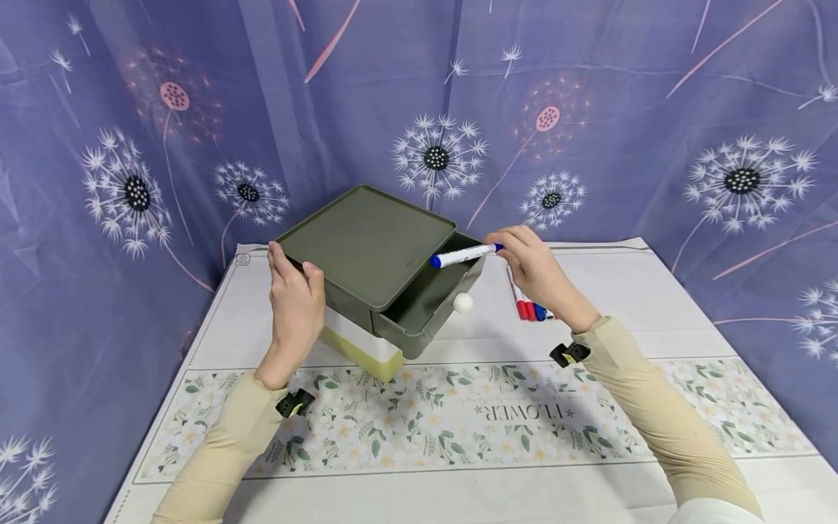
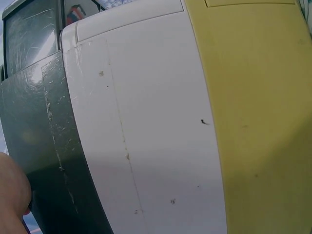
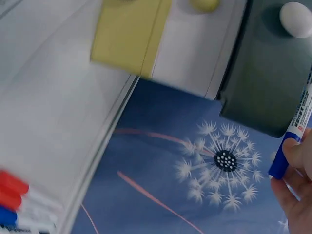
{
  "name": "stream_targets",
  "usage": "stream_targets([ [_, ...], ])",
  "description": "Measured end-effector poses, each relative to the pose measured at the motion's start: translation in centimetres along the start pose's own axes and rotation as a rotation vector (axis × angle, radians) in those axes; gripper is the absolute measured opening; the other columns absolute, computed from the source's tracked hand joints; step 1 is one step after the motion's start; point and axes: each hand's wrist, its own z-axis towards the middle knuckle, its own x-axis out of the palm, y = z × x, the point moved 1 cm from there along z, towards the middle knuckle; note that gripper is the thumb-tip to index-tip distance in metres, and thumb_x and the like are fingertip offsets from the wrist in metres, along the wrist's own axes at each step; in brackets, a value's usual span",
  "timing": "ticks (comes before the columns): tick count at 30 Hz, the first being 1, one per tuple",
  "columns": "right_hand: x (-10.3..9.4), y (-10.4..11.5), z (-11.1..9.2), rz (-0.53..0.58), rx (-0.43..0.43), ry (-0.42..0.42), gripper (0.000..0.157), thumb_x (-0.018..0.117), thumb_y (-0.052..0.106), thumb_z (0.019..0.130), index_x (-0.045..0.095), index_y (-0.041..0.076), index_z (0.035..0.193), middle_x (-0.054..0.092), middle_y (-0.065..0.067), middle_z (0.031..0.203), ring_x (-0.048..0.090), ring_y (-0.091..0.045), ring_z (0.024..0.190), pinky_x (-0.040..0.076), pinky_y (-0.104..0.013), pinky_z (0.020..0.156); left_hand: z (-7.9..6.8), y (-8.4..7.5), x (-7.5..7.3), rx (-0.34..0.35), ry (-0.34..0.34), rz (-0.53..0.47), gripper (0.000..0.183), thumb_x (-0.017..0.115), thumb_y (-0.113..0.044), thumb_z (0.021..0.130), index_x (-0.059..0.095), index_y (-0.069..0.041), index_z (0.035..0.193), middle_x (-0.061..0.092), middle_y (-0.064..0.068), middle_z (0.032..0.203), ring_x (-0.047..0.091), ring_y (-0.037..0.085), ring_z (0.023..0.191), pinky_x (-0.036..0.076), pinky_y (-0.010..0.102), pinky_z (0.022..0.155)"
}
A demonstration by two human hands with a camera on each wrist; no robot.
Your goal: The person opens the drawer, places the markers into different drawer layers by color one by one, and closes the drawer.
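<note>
A small drawer unit (image 1: 366,247) stands at an angle on the table, with green, white and yellow tiers stacked top to bottom. Its green top drawer (image 1: 428,336) is pulled out, showing a white round knob (image 1: 463,303) on the front. My left hand (image 1: 296,306) rests against the left side of the green tier, fingers extended, thumb near the top edge. Between thumb and fingers, my right hand (image 1: 540,273) pinches a white marker with blue ends (image 1: 465,255) by one end. The marker is held nearly level above the pulled-out drawer.
Several markers with red and blue caps (image 1: 529,311) lie on the table to the right of the unit, partly below the right hand. A floral-printed white cloth (image 1: 419,429) covers the table. Behind hangs a purple dandelion-patterned curtain (image 1: 340,131).
</note>
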Motion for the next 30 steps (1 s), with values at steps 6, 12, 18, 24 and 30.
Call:
stream_targets([
  [6, -0.1, 0.3, 0.6, -0.103, -0.079, 0.053, 0.042, 0.044, -0.021, 0.08, 0.061, 0.003, 0.109, 0.058, -0.016, 0.106, 0.052, -0.028, 0.102, 0.044, -0.036, 0.087, -0.1, 0.1, -0.1, 0.0, -0.005, 0.007, 0.062, 0.03, -0.025, 0.094, 0.013, 0.009, 0.143, 0.02, 0.031, 0.146, 0.049, 0.053, 0.106, 0.041, 0.054, 0.09],
  [12, -0.6, 0.9, 1.2, -0.182, -0.149, 0.127, 0.054, 0.04, -0.025, 0.075, 0.06, 0.006, 0.115, 0.057, -0.014, 0.109, 0.05, -0.027, 0.105, 0.042, -0.036, 0.091, -0.1, 0.1, -0.1, 0.007, -0.01, 0.006, 0.062, 0.031, -0.024, 0.094, 0.014, 0.009, 0.143, 0.02, 0.032, 0.145, 0.048, 0.053, 0.106, 0.04, 0.054, 0.09],
  [18, -0.7, 1.5, 1.6, -0.233, -0.211, 0.2, 0.063, 0.045, -0.026, 0.069, 0.059, 0.01, 0.12, 0.058, -0.011, 0.112, 0.049, -0.025, 0.107, 0.042, -0.037, 0.092, -0.3, 0.0, -0.2, -0.004, 0.005, 0.003, 0.062, 0.03, -0.026, 0.094, 0.013, 0.008, 0.143, 0.019, 0.032, 0.146, 0.048, 0.052, 0.107, 0.041, 0.053, 0.091],
  [24, -0.5, 2.1, 1.9, -0.238, -0.218, 0.272, 0.065, 0.048, -0.026, 0.068, 0.06, 0.012, 0.119, 0.056, -0.01, 0.114, 0.047, -0.024, 0.11, 0.043, -0.037, 0.09, -0.2, 0.1, -0.2, -0.01, 0.014, 0.002, 0.062, 0.03, -0.027, 0.095, 0.012, 0.008, 0.144, 0.018, 0.032, 0.146, 0.049, 0.052, 0.107, 0.041, 0.053, 0.091],
  [30, -0.4, 2.5, 2.1, -0.239, -0.235, 0.28, 0.061, 0.047, -0.025, 0.067, 0.061, 0.012, 0.114, 0.055, -0.011, 0.111, 0.048, -0.025, 0.108, 0.045, -0.037, 0.083, 0.0, 0.0, -0.1, -0.004, 0.014, 0.0, 0.063, 0.029, -0.027, 0.095, 0.011, 0.007, 0.144, 0.018, 0.032, 0.146, 0.05, 0.054, 0.103, 0.041, 0.055, 0.088],
])
